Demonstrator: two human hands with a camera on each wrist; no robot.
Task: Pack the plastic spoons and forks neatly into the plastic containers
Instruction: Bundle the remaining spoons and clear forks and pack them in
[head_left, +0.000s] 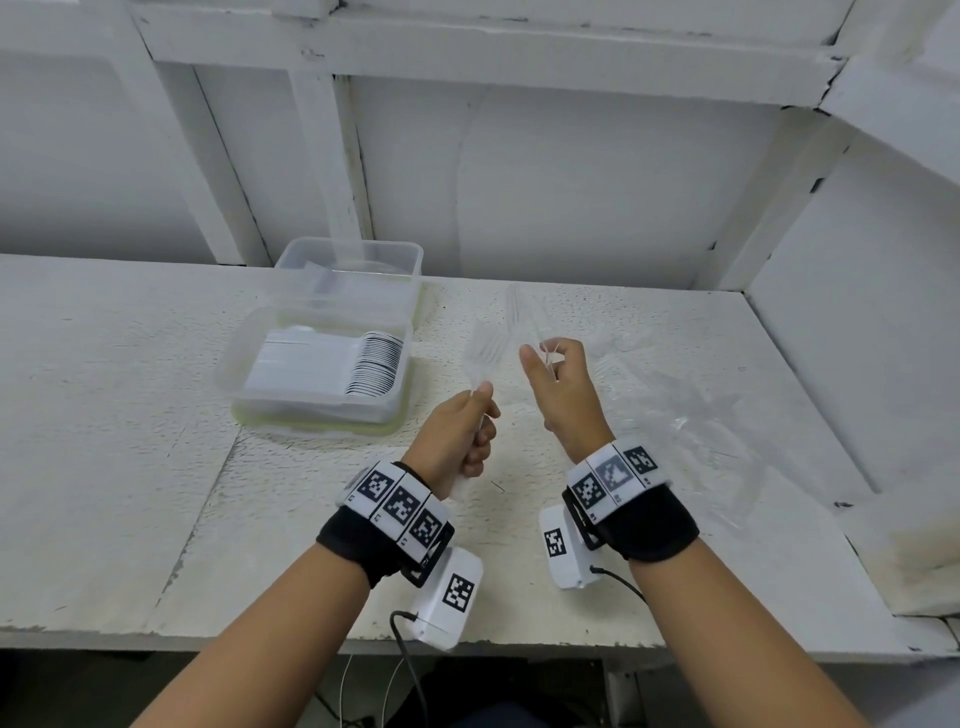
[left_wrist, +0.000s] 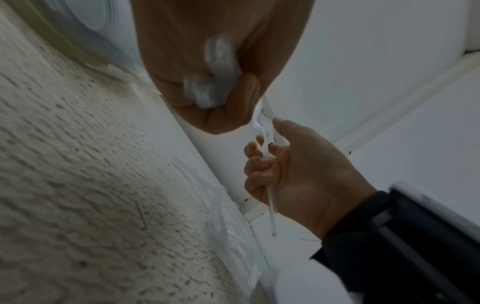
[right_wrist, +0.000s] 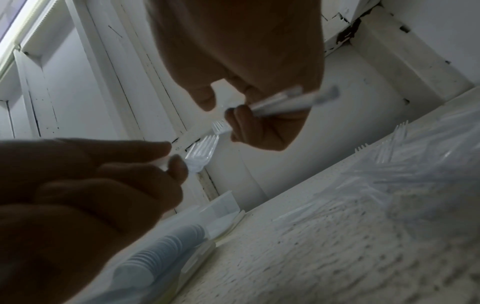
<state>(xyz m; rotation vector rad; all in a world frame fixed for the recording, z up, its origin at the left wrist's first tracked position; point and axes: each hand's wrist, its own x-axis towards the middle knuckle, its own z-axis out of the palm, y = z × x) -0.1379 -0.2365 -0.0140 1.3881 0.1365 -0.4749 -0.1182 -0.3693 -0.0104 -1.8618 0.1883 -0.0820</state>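
Rough white table (head_left: 130, 467), white panelled wall (head_left: 571, 197) behind, cracked paint

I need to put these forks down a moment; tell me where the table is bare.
Bare: the table left of the containers, and the near strip between them and the front edge. Crowded: right of the right hand, under the plastic bag with loose forks.

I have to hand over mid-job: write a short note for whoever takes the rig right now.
Left hand: grips a bunch of clear plastic forks by the handles, tines up.
Right hand: pinches a few more clear forks, raised above the white table.
Near clear plastic container: holds a neat row of white plastic spoons, so spoons look done.
Far clear container: contents unclear.
Left: loose forks in the clear plastic bag on the right still need packing, as do the held ones.
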